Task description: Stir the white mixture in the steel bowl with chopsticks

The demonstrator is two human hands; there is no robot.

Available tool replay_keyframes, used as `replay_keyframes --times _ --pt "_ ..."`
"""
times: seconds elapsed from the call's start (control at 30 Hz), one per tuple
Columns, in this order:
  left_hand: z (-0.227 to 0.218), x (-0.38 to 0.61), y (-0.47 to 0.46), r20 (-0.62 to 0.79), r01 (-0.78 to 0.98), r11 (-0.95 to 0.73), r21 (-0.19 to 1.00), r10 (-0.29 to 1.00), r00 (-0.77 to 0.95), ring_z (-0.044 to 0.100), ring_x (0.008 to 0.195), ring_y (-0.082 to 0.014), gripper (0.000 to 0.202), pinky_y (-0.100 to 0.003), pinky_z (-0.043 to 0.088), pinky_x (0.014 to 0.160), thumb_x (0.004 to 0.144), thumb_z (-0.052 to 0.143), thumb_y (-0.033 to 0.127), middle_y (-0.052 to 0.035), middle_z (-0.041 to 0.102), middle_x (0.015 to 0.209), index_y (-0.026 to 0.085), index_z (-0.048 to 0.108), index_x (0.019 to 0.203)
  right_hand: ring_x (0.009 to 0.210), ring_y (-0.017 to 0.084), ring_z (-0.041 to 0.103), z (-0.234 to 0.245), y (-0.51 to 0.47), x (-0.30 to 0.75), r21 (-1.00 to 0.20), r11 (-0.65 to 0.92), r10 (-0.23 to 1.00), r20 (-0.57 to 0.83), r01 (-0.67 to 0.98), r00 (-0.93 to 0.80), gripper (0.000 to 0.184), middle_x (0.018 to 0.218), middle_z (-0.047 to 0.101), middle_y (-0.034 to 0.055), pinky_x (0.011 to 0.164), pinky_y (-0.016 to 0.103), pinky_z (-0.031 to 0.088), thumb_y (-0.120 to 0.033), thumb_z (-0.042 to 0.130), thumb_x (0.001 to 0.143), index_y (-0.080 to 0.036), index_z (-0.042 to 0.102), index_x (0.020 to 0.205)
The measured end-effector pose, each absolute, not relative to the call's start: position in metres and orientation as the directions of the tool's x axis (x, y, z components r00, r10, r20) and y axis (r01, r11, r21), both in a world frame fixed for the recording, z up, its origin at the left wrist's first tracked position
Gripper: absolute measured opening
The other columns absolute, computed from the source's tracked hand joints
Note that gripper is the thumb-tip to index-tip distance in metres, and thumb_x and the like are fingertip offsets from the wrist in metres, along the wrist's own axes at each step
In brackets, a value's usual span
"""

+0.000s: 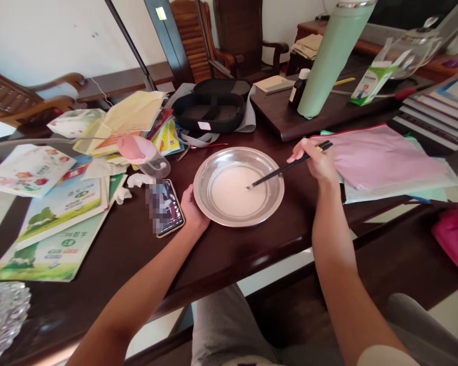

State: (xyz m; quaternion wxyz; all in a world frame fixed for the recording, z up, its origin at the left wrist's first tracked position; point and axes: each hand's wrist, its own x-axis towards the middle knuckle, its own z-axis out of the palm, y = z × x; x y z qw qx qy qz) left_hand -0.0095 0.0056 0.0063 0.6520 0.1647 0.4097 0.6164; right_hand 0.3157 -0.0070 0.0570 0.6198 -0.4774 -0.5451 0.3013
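A round metal bowl [278, 192] stands near the front of the dark table, with white liquid [232, 190] in its bottom. My left hand [194, 211] grips the bowl's left rim; some of its fingers are hidden behind the side. Black chopsticks [290, 165] are held in my right hand [316, 158], above and to the right of the bowl. They slant down to the left, and their tips meet the liquid near the middle. A phone [168, 208] with a lit screen lies just left of my left hand.
Left are booklets [61, 254], tissue packs [30, 170] and a pink-capped bottle [141, 155]. Behind the bowl sits an open black case [209, 109]. A tall green flask [334, 61] stands on a raised board [278, 122]. Pink folders [381, 157] lie beyond my right hand.
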Motion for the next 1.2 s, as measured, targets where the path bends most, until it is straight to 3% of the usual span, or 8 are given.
replay_keyframes --times 0.1,0.2,0.4,0.6,0.7,0.83,1.03,1.2 --pt "0.006 -0.01 0.005 -0.333 -0.664 0.196 0.722 0.939 -0.085 0.075 0.081 -0.0258 0.027 -0.038 0.06 0.086 0.081 0.076 0.047 -0.0012 0.077 0.073 0.023 0.072 0.069 0.07 0.026 0.077 0.058 -0.008 0.311 -0.931 0.343 0.931 0.354 0.126 0.086 0.055 0.064 0.077 0.004 0.08 0.044 0.063 -0.076 0.079 0.084 -0.028 0.073 0.058" --pt "0.006 -0.01 0.005 -0.334 -0.667 0.192 0.72 0.938 -0.09 0.077 0.086 -0.0274 0.026 -0.04 0.06 0.089 0.083 0.075 0.046 -0.0019 0.078 0.075 0.024 0.072 0.069 0.078 0.027 0.08 0.062 -0.007 0.3 -0.934 0.316 0.948 0.319 0.166 -0.011 0.054 0.071 0.08 0.0049 0.085 0.043 0.064 -0.079 0.081 0.079 -0.027 0.077 0.065" --pt "0.006 -0.01 0.005 -0.343 -0.678 0.197 0.708 0.935 -0.086 0.077 0.089 -0.0277 0.025 -0.039 0.06 0.09 0.084 0.074 0.044 -0.0025 0.078 0.074 0.023 0.073 0.069 0.074 0.026 0.079 0.058 -0.006 0.311 -0.919 0.361 0.895 0.389 0.157 0.218 0.053 0.065 0.077 0.0028 0.088 0.045 0.062 -0.074 0.079 0.086 -0.028 0.073 0.061" --pt "0.006 -0.01 0.005 -0.356 -0.69 0.195 0.697 0.929 -0.097 0.073 0.075 -0.0232 0.024 -0.038 0.059 0.086 0.082 0.072 0.041 -0.001 0.076 0.072 0.022 0.073 0.068 0.074 0.025 0.079 0.059 -0.004 0.302 -0.926 0.342 0.938 0.348 0.158 0.008 0.053 0.07 0.079 0.0045 0.083 0.04 0.062 -0.076 0.082 0.081 -0.025 0.078 0.065" --pt "0.005 -0.01 0.006 -0.347 -0.687 0.196 0.7 0.934 -0.086 0.074 0.079 -0.0239 0.024 -0.038 0.059 0.087 0.083 0.073 0.042 -0.0013 0.077 0.073 0.022 0.073 0.069 0.078 0.026 0.08 0.058 -0.002 0.302 -0.921 0.344 0.925 0.365 0.183 0.101 0.053 0.069 0.079 0.0035 0.088 0.041 0.062 -0.077 0.082 0.081 -0.026 0.078 0.067" --pt "0.007 -0.01 0.006 -0.348 -0.684 0.197 0.703 0.934 -0.088 0.076 0.083 -0.0258 0.025 -0.038 0.059 0.087 0.084 0.073 0.042 -0.0019 0.078 0.074 0.023 0.073 0.068 0.069 0.024 0.077 0.054 -0.003 0.312 -0.925 0.356 0.899 0.379 0.137 0.222 0.055 0.062 0.075 0.002 0.084 0.041 0.062 -0.074 0.079 0.086 -0.027 0.071 0.058" --pt "0.012 -0.007 0.004 -0.371 -0.704 0.199 0.682 0.923 -0.099 0.071 0.07 -0.0216 0.025 -0.038 0.06 0.083 0.084 0.069 0.038 -0.0012 0.077 0.072 0.022 0.072 0.065 0.076 0.025 0.08 0.059 -0.004 0.301 -0.93 0.335 0.942 0.336 0.15 -0.013 0.051 0.072 0.081 0.0051 0.084 0.04 0.062 -0.073 0.083 0.083 -0.025 0.078 0.067" --pt "0.009 -0.008 0.005 -0.36 -0.696 0.197 0.691 0.928 -0.095 0.073 0.075 -0.0236 0.024 -0.038 0.06 0.085 0.084 0.071 0.04 -0.0014 0.078 0.073 0.023 0.072 0.067 0.069 0.023 0.076 0.055 -0.003 0.312 -0.917 0.367 0.891 0.395 0.158 0.223 0.05 0.065 0.077 0.0031 0.086 0.041 0.059 -0.069 0.08 0.088 -0.026 0.075 0.063"
